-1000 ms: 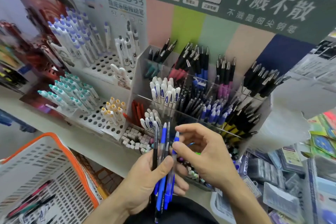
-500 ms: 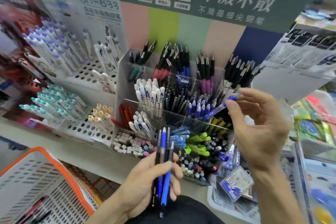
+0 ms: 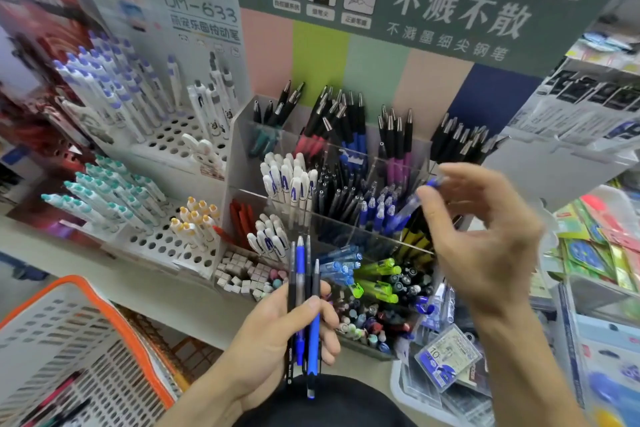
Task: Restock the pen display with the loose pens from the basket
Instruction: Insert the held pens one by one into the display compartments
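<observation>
Your right hand (image 3: 485,236) pinches one blue pen (image 3: 420,196) btwn thumb and fingertips, other fingers loosely spread; the pen slants down-left w/ its lower end at the blue-capped cluster (image 3: 375,211) in the middle tier of the clear pen display (image 3: 239,156). Hand is motion-blurred, so I can't tell if the tip is already inside the compartment. Your left hand (image 3: 277,340) is curled round a bundle of loose pens (image 3: 304,305) (blue and black, roughly four), held upright near you, thumb pressed across them. The basket (image 3: 114,319), orange-rimmed, sits near-left on the shelf edge w/ a few pens visible at its bottom.

Risks, imo:
- The pen could slide into the black-pen section just left, or the yellow ones on the right — dividers are clear and hard to read.
- That section looks packed; forcing it in may tip neighbours out.
- Left-hand grip is mostly thumb pressure. Loosen it while you're watching the right hand and the bundle could drop into the mixed bin (image 3: 377,322) below.
- Basket overhangs the shelf; an elbow bump might knock it off.
</observation>
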Available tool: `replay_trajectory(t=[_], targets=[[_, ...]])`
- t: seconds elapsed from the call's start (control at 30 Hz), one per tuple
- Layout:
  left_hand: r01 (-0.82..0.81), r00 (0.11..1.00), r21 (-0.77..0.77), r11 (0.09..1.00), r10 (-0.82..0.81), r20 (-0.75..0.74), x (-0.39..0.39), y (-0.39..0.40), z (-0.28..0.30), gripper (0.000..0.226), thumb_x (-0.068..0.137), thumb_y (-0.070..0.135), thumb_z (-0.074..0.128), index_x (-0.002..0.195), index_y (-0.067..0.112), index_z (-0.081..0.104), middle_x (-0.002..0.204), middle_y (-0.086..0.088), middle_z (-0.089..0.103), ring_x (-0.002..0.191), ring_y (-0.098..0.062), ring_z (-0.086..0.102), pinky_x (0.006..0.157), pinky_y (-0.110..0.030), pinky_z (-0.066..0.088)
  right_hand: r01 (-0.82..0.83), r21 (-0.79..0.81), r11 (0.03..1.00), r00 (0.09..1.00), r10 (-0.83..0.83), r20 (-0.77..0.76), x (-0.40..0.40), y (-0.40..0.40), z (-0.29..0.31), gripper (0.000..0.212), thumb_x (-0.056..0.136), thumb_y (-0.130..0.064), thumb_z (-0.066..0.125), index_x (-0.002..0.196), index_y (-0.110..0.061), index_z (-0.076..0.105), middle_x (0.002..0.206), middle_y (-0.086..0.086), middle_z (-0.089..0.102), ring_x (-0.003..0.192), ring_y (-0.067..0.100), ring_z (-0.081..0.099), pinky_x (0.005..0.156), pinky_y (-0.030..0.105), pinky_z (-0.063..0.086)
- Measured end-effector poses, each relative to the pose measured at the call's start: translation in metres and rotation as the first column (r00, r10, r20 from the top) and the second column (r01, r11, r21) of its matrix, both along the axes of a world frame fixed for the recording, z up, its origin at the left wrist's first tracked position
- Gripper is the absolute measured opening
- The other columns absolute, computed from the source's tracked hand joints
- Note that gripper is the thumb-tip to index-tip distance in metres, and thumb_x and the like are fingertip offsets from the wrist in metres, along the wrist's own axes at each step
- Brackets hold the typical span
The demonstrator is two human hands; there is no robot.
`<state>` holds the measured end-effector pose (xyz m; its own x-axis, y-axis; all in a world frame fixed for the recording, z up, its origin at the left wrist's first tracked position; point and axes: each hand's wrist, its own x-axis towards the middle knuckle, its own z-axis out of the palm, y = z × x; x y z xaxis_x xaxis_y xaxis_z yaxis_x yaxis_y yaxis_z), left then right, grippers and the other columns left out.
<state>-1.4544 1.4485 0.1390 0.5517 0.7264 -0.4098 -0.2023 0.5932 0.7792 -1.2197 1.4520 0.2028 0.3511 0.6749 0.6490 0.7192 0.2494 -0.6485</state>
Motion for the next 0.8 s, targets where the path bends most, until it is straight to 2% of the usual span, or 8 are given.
replay_trajectory(t=[0.07, 0.13, 0.27, 0.37, 0.5, 0.6, 0.7, 0.8], targets=[[-0.055, 0.998, -0.005, 0.998, 0.055, 0.030, 0.000, 0.002, 0.001, 0.037, 0.095, 0.019, 0.064, 0.123, -0.003, 0.053, 0.088, -0.022, 0.062, 0.066, -0.035, 0.061, 0.058, -0.039, 0.055, -0.001, 0.150, 0.989, 0.999, 0.007, -0.041, -0.007, 0.002, 0.021, 0.028, 0.090, -0.004, 0.077, 0.112, -0.010, 0.061, 0.094, -0.007, 0.067, 0.082, 0.005, 0.069, 0.073, 0.020, 0.056], [-0.127, 0.990, -0.030, 0.991, 0.129, 0.060, -0.001, 0.003, 0.003, 0.033, 0.097, 0.016, 0.056, 0.125, -0.002, 0.052, 0.086, -0.020, 0.061, 0.061, -0.033, 0.060, 0.053, -0.038, 0.054, -0.050, 0.253, 0.966, 0.992, 0.077, -0.099, -0.020, 0.012, 0.040, 0.029, 0.092, -0.004, 0.075, 0.114, -0.009, 0.057, 0.096, -0.008, 0.066, 0.080, 0.005, 0.070, 0.073, 0.021, 0.055], [-0.232, 0.969, -0.064, 0.971, 0.237, 0.074, -0.008, 0.003, 0.003, 0.032, 0.099, 0.019, 0.050, 0.126, 0.003, 0.055, 0.082, -0.017, 0.061, 0.051, -0.029, 0.057, 0.044, -0.033, 0.051, -0.220, 0.283, 0.934, 0.960, 0.258, -0.108, -0.058, 0.056, 0.060, 0.026, 0.091, -0.005, 0.077, 0.111, -0.006, 0.060, 0.092, -0.002, 0.069, 0.081, 0.012, 0.073, 0.074, 0.026, 0.059], [-0.289, 0.954, -0.074, 0.955, 0.293, 0.063, -0.015, 0.000, 0.003, 0.029, 0.099, 0.021, 0.051, 0.121, 0.004, 0.059, 0.081, -0.017, 0.059, 0.051, -0.028, 0.055, 0.043, -0.032, 0.051, -0.283, 0.145, 0.948, 0.958, 0.286, 0.000, -0.090, 0.097, 0.058, 0.020, 0.088, -0.008, 0.080, 0.102, -0.002, 0.068, 0.086, -0.002, 0.073, 0.077, 0.007, 0.072, 0.072, 0.023, 0.061], [-0.340, 0.940, -0.043, 0.939, 0.342, 0.025, -0.027, -0.002, 0.002, 0.026, 0.099, 0.022, 0.051, 0.091, 0.003, 0.067, 0.078, -0.025, 0.060, 0.053, -0.031, 0.055, 0.047, -0.035, 0.051, -0.331, -0.183, 0.926, 0.904, 0.367, 0.222, -0.120, 0.143, 0.036, 0.016, 0.086, -0.015, 0.079, 0.096, -0.006, 0.070, 0.083, 0.006, 0.077, 0.074, 0.025, 0.073, 0.072, 0.043, 0.060], [-0.362, 0.931, -0.033, 0.932, 0.363, 0.039, -0.035, -0.004, 0.004, 0.029, 0.099, 0.024, 0.052, 0.088, 0.007, 0.072, 0.075, -0.025, 0.059, 0.055, -0.030, 0.054, 0.051, -0.036, 0.050, -0.201, -0.403, 0.893, 0.801, 0.387, 0.457, -0.133, 0.158, 0.025, 0.014, 0.089, -0.025, 0.073, 0.098, -0.015, 0.070, 0.088, 0.010, 0.076, 0.084, 0.036, 0.070, 0.075, 0.045, 0.057], [-0.383, 0.921, -0.045, 0.923, 0.385, 0.056, -0.042, -0.006, 0.005, 0.026, 0.100, 0.023, 0.052, 0.098, 0.003, 0.067, 0.076, -0.025, 0.058, 0.056, -0.030, 0.054, 0.051, -0.036, 0.050, -0.087, -0.483, 0.871, 0.690, 0.403, 0.602, -0.140, 0.158, 0.023, 0.011, 0.092, -0.025, 0.069, 0.096, -0.016, 0.075, 0.090, 0.008, 0.075, 0.088, 0.035, 0.069, 0.075, 0.043, 0.058], [-0.388, 0.918, -0.038, 0.921, 0.390, 0.074, -0.046, -0.007, 0.005, 0.027, 0.100, 0.024, 0.053, 0.091, 0.007, 0.071, 0.077, -0.025, 0.059, 0.056, -0.030, 0.055, 0.052, -0.035, 0.051, -0.018, -0.512, 0.859, 0.586, 0.423, 0.691, -0.142, 0.156, 0.020, 0.014, 0.095, -0.021, 0.064, 0.098, -0.015, 0.077, 0.098, 0.006, 0.074, 0.097, 0.032, 0.067, 0.075, 0.042, 0.058]])
